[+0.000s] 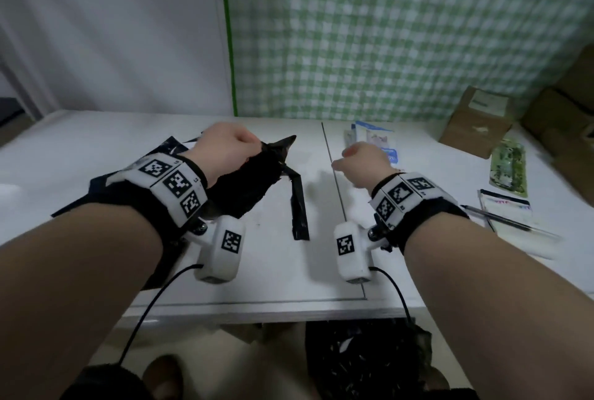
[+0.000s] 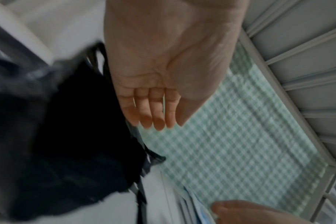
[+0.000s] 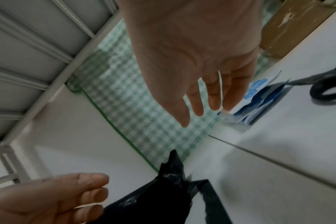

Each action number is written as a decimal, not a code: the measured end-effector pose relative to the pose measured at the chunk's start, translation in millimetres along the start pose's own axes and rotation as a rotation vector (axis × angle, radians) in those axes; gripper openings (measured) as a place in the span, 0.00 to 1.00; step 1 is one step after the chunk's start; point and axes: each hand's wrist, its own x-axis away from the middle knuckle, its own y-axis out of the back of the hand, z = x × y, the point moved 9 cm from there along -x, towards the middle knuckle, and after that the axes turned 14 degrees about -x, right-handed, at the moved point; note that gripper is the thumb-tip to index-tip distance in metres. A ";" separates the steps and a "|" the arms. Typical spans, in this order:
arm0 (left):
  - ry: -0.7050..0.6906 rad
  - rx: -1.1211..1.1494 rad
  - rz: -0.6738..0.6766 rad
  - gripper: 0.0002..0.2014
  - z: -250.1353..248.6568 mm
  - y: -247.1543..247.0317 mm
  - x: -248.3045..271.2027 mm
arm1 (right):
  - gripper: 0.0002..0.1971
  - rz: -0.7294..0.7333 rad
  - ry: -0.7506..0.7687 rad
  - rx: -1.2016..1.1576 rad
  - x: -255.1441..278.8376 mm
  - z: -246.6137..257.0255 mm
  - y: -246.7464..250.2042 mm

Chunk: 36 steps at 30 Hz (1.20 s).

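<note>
My left hand [image 1: 225,149] is raised over the white table [image 1: 96,158] and grips the top of a crumpled black plastic bag [image 1: 254,181]. In the right wrist view its fingers [image 3: 90,191] curl beside the bag [image 3: 153,201]. In the left wrist view the bag [image 2: 67,136] fills the left side. A black strip [image 1: 299,207] of the bag trails onto the table. My right hand [image 1: 360,162] hovers to the right of the bag and holds nothing. Its fingers [image 3: 213,97] are spread and relaxed.
Blue-and-white packets [image 1: 376,139] lie just beyond my right hand. A cardboard box [image 1: 475,123], a green packet [image 1: 508,165] and a white packet [image 1: 504,210] sit at the right. Black-handled scissors [image 3: 328,87] lie near the packets. Another black bag [image 1: 363,364] is below the table's front edge.
</note>
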 end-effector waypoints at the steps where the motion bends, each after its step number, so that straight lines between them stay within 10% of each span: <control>1: -0.018 -0.084 -0.036 0.04 4.9 12.8 4.5 | 0.19 0.038 0.009 -0.042 10.0 2.2 -7.4; 7: 0.184 -0.500 -0.216 0.20 66.8 71.7 26.3 | 0.16 0.224 -0.040 -0.161 46.5 2.2 -48.0; 11: 0.195 -0.401 0.002 0.25 92.7 49.7 38.8 | 0.08 0.297 -0.063 -0.309 61.5 15.5 -72.6; 16: 0.003 -0.265 0.053 0.15 72.2 25.0 48.0 | 0.22 0.408 -0.108 -0.517 78.5 40.6 -106.6; 20: -0.147 -0.264 0.367 0.12 50.4 -10.3 63.5 | 0.24 0.411 -0.137 -0.640 86.1 55.4 -127.1; 23: -0.184 -0.223 0.542 0.11 43.0 -25.0 80.2 | 0.09 0.322 -0.112 -0.696 82.9 53.9 -129.3; 30: -0.067 0.015 0.045 0.04 56.3 12.4 66.3 | 0.13 0.229 -0.211 -0.784 89.2 14.5 -107.5; 36: -0.072 -0.221 0.289 0.27 51.4 -32.0 92.7 | 0.10 0.272 -0.283 -0.688 115.6 -36.4 -87.3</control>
